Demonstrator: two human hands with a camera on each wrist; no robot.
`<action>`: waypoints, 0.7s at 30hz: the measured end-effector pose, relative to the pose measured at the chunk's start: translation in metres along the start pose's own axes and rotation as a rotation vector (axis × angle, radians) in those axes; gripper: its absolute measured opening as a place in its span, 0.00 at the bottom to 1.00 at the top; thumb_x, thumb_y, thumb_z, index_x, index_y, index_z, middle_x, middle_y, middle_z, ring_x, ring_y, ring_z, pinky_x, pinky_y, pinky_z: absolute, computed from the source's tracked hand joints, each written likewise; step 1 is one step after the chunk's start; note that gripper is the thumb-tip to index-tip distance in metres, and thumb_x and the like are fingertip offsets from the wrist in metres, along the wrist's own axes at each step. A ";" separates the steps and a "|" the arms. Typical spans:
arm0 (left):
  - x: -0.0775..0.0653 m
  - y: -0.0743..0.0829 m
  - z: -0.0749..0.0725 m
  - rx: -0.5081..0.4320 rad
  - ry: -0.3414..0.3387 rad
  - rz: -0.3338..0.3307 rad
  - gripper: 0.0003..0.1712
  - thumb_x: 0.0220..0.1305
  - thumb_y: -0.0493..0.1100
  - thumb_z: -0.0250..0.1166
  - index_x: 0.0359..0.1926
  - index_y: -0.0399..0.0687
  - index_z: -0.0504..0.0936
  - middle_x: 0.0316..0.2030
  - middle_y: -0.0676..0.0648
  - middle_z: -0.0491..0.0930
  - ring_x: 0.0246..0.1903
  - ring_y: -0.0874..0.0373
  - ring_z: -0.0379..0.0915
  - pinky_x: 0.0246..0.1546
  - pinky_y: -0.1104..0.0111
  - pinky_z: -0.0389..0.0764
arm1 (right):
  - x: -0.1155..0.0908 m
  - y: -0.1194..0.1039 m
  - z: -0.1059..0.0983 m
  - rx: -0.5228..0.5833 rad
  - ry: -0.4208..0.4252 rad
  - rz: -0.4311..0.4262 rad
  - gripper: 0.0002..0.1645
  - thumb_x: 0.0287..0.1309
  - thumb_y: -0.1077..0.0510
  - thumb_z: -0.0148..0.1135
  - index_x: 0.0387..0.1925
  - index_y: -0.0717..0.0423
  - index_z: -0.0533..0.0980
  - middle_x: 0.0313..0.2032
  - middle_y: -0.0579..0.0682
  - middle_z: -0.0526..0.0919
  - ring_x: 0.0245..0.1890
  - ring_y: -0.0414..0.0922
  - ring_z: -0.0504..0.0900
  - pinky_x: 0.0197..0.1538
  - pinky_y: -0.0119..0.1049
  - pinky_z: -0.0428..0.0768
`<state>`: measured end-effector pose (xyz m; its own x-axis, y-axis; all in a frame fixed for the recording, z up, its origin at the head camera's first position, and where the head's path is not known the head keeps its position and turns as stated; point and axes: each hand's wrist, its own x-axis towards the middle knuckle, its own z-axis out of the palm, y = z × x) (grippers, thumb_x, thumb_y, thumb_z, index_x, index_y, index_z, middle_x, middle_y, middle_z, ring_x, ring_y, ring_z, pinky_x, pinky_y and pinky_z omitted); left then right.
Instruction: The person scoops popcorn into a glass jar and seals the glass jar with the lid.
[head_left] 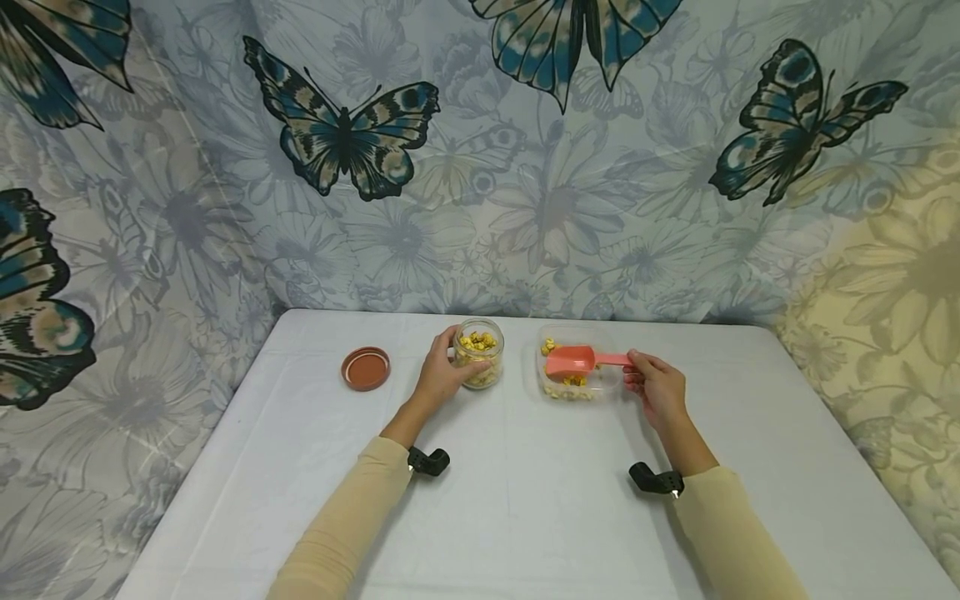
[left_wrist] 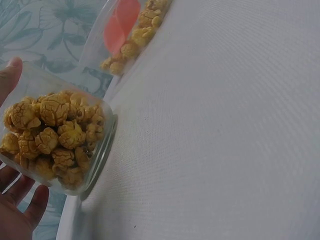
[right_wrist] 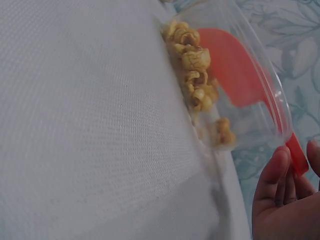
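Observation:
My left hand [head_left: 440,372] grips a glass jar [head_left: 481,371] of caramel popcorn [left_wrist: 55,132] that stands on the table, thumb on the near side and fingers round the far side. The jar has no lid on it. My right hand [head_left: 657,386] holds a coral-red plastic scoop [head_left: 572,361] by its handle [head_left: 613,359]. The scoop's bowl lies inside a clear plastic container [right_wrist: 250,125], over some popcorn [right_wrist: 195,65] on its floor. In the right wrist view the handle leans over the container's rim, between thumb and fingers.
A reddish-brown jar lid [head_left: 365,368] lies on the table left of the jar. The white-covered table [head_left: 510,500] ends at a butterfly-patterned cloth backdrop [head_left: 420,250]. Each wrist wears a black camera mount [head_left: 429,462].

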<state>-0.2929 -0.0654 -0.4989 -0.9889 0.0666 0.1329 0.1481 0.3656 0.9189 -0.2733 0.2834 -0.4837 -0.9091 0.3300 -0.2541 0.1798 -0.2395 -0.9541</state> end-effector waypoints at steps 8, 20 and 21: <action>0.000 0.001 0.000 0.008 -0.003 0.002 0.52 0.51 0.55 0.76 0.72 0.46 0.59 0.64 0.43 0.66 0.63 0.50 0.64 0.62 0.55 0.72 | 0.000 -0.004 -0.002 -0.027 0.007 -0.008 0.26 0.64 0.53 0.62 0.56 0.66 0.72 0.23 0.41 0.83 0.21 0.37 0.80 0.25 0.26 0.81; -0.001 0.000 -0.001 0.015 -0.014 0.006 0.52 0.51 0.55 0.75 0.72 0.47 0.59 0.63 0.42 0.66 0.63 0.49 0.65 0.62 0.55 0.72 | -0.003 -0.007 -0.006 0.012 0.050 -0.004 0.17 0.61 0.53 0.65 0.47 0.58 0.78 0.23 0.42 0.83 0.20 0.37 0.80 0.25 0.27 0.81; -0.001 0.000 -0.001 0.014 -0.016 0.005 0.52 0.52 0.55 0.75 0.72 0.47 0.59 0.63 0.42 0.66 0.63 0.49 0.65 0.62 0.55 0.72 | -0.003 -0.007 -0.006 0.018 0.049 -0.005 0.17 0.62 0.54 0.65 0.48 0.59 0.78 0.23 0.42 0.82 0.19 0.37 0.80 0.25 0.27 0.81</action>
<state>-0.2920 -0.0663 -0.4983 -0.9878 0.0830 0.1319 0.1537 0.3782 0.9129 -0.2693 0.2899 -0.4767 -0.8906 0.3754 -0.2568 0.1677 -0.2537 -0.9526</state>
